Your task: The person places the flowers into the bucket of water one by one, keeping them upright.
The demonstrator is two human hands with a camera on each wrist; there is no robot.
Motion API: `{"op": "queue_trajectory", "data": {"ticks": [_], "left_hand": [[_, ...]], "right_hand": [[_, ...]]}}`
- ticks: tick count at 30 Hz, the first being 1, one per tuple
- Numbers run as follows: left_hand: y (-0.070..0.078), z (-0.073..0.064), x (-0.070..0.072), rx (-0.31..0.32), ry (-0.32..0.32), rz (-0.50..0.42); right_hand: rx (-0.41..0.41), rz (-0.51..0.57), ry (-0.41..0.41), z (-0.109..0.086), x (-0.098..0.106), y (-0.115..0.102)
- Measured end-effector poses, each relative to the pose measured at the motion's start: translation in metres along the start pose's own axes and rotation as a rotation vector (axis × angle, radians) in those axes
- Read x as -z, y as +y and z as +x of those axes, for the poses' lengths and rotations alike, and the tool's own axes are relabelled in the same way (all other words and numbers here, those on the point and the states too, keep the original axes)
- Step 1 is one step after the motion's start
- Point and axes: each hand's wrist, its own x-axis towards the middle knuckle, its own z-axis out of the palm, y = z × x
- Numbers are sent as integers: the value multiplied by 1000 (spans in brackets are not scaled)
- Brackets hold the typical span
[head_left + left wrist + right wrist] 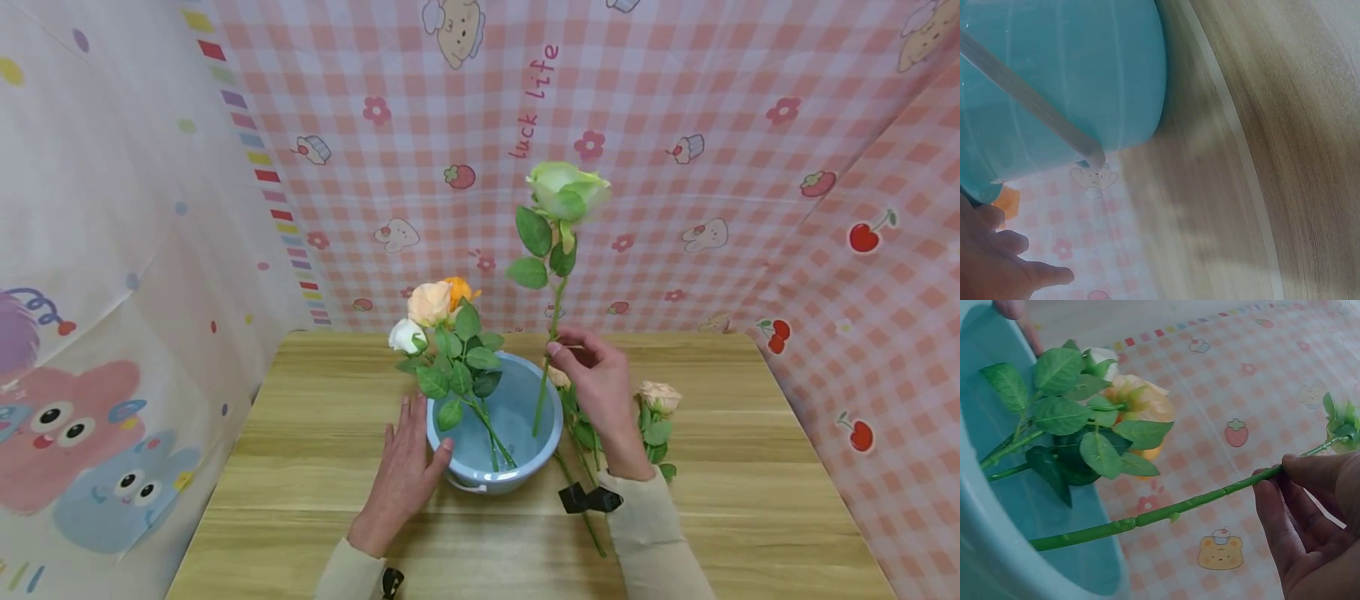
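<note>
My right hand point(597, 385) pinches the green stem point(1166, 511) of a pale green rose point(567, 193) between thumb and fingers. The rose stands nearly upright, its lower stem end inside the blue bucket point(557, 417). Against the bucket's left side rests my left hand point(408, 467), fingers extended and thumb at the rim. Leaning to the left in the bucket are a peach rose point(430, 303), an orange flower point(460, 292) and a white rose point(407, 336), their leafy stems crossing at the bottom. A pale handle point(1035, 103) crosses the bucket's outer wall in the left wrist view.
More peach roses lie on the wooden table point(300, 467) to the right of the bucket, one bloom point(660, 397) beyond my right wrist and stems partly under the forearm. A checked cloth point(360, 200) hangs behind the table, and patterned cloth point(112, 208) hangs at the left.
</note>
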Motion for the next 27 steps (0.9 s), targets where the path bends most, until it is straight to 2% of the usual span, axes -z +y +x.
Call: {"op": "queue_trajectory", "data": {"ticks": [13, 16, 27], "left_hand": [[1, 1, 0, -3, 4, -3], [1, 1, 0, 2, 0, 2], [0, 0, 0, 12, -7, -3]], "right_hand": [[-66, -117, -70, -2, -14, 26], [-76, -129, -82, -5, -17, 25], [-32, -201, -124, -3, -25, 46]]}}
